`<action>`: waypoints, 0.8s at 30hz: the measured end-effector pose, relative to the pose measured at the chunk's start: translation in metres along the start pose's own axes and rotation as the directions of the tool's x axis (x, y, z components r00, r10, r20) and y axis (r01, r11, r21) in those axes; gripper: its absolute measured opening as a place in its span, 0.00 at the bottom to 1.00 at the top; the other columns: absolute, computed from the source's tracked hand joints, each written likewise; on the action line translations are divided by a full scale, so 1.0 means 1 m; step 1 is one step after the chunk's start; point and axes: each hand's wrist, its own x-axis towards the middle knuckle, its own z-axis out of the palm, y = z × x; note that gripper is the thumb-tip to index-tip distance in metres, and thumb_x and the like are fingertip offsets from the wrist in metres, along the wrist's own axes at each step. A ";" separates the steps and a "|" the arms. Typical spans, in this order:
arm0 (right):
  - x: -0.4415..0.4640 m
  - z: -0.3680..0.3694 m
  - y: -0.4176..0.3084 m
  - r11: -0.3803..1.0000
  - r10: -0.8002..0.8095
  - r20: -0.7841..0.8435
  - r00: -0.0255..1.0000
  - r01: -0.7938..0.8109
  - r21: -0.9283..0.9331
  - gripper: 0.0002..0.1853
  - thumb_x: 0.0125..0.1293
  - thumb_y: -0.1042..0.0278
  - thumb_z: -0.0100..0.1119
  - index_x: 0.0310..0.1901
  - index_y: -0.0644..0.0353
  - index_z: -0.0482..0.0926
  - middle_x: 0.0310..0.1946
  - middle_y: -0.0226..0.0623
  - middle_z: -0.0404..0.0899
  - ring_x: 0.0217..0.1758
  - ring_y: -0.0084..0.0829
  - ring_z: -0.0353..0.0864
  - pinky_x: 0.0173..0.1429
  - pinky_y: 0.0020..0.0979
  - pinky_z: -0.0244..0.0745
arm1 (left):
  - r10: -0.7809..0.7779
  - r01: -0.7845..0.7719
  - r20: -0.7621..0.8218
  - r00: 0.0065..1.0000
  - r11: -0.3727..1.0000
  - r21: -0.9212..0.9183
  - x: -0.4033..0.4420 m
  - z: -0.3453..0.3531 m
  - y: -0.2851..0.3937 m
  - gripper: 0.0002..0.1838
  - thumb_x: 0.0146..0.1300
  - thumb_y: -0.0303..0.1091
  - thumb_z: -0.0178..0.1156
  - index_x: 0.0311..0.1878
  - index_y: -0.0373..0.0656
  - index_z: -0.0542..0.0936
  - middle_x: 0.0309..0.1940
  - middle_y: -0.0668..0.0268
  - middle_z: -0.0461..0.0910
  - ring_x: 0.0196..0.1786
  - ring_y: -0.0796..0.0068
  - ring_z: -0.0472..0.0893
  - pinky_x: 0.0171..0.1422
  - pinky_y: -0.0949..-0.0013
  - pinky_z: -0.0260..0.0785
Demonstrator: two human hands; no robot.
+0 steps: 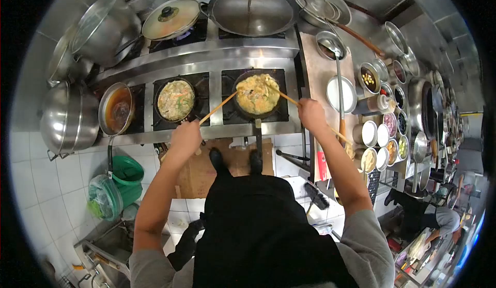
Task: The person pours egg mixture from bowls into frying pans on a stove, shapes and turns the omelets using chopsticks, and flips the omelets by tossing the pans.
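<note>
Between the left pan (194, 96) and the right pan (256, 115), the left stick (218, 108) cuts across the gap. Behind it, a hand could pass. The right stick (287, 98) blocks the front way from the right pan to the worktop (318, 76). One long handle (259, 133) pokes out in front. A tall ladle (339, 81) is in the way of the cups (357, 133), which sit close together.

Steel stove (206, 58), its front burners (279, 113) beneath a saucepan (103, 113) of brown liquid (121, 108) and two pans (256, 116) of food (256, 94).
</note>
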 end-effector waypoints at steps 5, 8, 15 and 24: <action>-0.003 0.052 0.007 0.998 0.058 -0.058 0.997 -0.056 0.040 0.07 0.64 0.68 0.55 0.31 0.59 0.81 0.28 0.50 0.81 0.34 0.53 0.84 0.37 0.48 0.80 | 0.114 -0.114 -0.103 0.988 0.993 0.005 0.027 0.021 0.029 0.11 0.66 0.30 0.51 0.45 0.37 0.81 0.34 0.49 0.83 0.39 0.48 0.85 0.42 0.48 0.77; -0.025 0.037 0.014 0.995 0.063 0.026 0.998 -0.065 0.078 0.09 0.66 0.66 0.55 0.33 0.59 0.82 0.29 0.52 0.81 0.35 0.55 0.83 0.39 0.51 0.79 | 0.075 -0.074 -0.098 0.992 0.997 0.015 0.035 0.034 0.006 0.11 0.65 0.28 0.51 0.45 0.35 0.80 0.32 0.49 0.83 0.38 0.47 0.85 0.42 0.49 0.77; -0.025 0.039 0.025 0.996 0.075 -0.009 0.997 -0.075 0.038 0.07 0.63 0.69 0.55 0.35 0.59 0.82 0.33 0.51 0.82 0.35 0.53 0.85 0.40 0.51 0.81 | 0.207 -0.205 -0.125 0.970 0.978 0.027 0.017 0.043 0.023 0.11 0.64 0.28 0.53 0.45 0.35 0.80 0.31 0.49 0.82 0.38 0.47 0.85 0.41 0.49 0.78; -0.041 -0.027 0.022 1.000 -0.006 0.039 0.999 0.007 -0.025 0.10 0.65 0.66 0.55 0.33 0.61 0.83 0.31 0.52 0.82 0.34 0.53 0.84 0.38 0.50 0.81 | 0.221 -0.232 -0.133 0.966 0.969 -0.080 0.003 0.045 0.016 0.12 0.65 0.29 0.52 0.48 0.37 0.79 0.31 0.48 0.82 0.36 0.45 0.84 0.41 0.48 0.78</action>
